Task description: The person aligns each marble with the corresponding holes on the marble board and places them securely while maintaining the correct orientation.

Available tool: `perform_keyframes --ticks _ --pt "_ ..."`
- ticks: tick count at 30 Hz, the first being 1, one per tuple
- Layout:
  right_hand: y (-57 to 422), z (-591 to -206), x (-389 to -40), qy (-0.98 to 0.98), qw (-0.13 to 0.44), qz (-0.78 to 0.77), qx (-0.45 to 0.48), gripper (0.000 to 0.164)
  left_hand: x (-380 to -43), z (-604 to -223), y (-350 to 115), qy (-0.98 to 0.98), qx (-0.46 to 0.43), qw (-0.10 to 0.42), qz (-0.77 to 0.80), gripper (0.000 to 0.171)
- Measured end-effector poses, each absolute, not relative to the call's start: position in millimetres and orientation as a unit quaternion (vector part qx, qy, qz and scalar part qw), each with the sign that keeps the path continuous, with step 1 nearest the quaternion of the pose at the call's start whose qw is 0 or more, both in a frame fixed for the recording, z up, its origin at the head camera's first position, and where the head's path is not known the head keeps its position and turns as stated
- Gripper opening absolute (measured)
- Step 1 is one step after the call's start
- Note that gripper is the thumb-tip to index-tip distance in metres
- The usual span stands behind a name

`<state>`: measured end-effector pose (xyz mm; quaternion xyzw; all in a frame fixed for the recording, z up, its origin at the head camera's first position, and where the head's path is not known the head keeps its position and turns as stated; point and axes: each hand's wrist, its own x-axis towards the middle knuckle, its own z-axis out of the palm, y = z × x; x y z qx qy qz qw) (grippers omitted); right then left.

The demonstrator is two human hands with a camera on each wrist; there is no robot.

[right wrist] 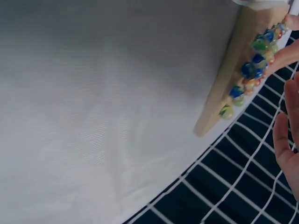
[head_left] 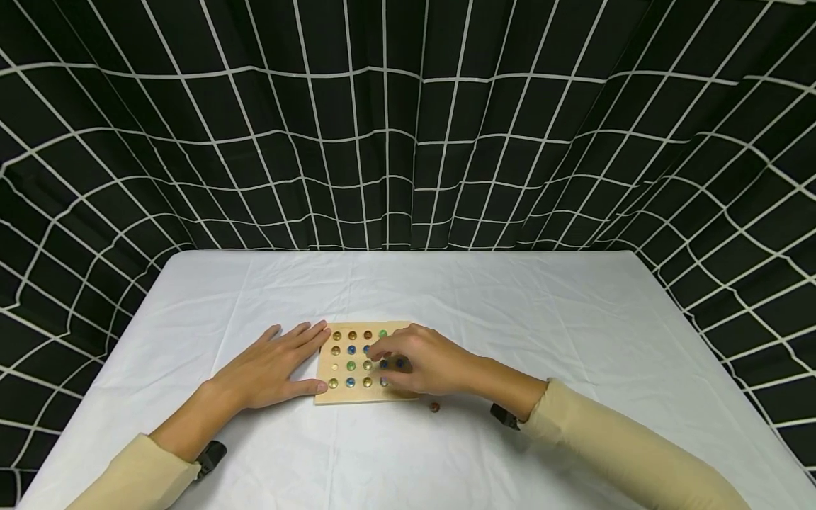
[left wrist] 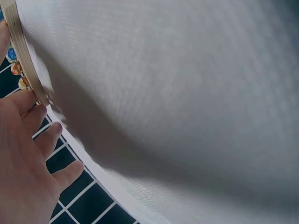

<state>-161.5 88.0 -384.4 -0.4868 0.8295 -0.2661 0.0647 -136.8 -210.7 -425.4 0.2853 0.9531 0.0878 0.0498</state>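
Note:
A square wooden board (head_left: 324, 398) lies on the white cloth, with rows of coloured glass marbles (head_left: 350, 366) seated on it. My left hand (head_left: 277, 366) rests at the board's left side, fingers extended, with fingertips and thumb touching its edge. In the left wrist view, fingers of that hand (left wrist: 28, 154) meet the board's side (left wrist: 27, 56). Over the right part of the board hovers my right hand (head_left: 423, 360), thumb and index finger apart above the marbles. It hides some marbles on that side. The right wrist view shows part of this hand (right wrist: 290, 135) beside the marbles (right wrist: 252, 70).
One loose brownish marble (head_left: 435, 407) lies on the white tablecloth (head_left: 510, 319) just off the board's near right corner. Black curtain with a white grid (head_left: 395, 142) surrounds the table at the back and sides. Each wrist wears a dark device (head_left: 212, 457).

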Motion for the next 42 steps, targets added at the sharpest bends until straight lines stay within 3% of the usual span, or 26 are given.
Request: perform_keyframes --ticks 11,22,42 --pt "132.2 -396.7 -153.1 0.847 0.132 -0.302 -0.417 0.031 -137.5 -427.6 -210.5 0.953 0.286 0.047 0.09 0.09" --pt "163.5 -413.0 -147.4 0.841 0.16 -0.31 -0.413 0.027 -137.0 -427.8 -210.9 0.954 0.285 0.045 0.086 0.09" --pt "161.7 -417.8 -145.5 0.833 0.177 -0.297 -0.433 0.026 -137.4 -427.6 -211.4 0.954 0.285 0.042 0.086 0.09"
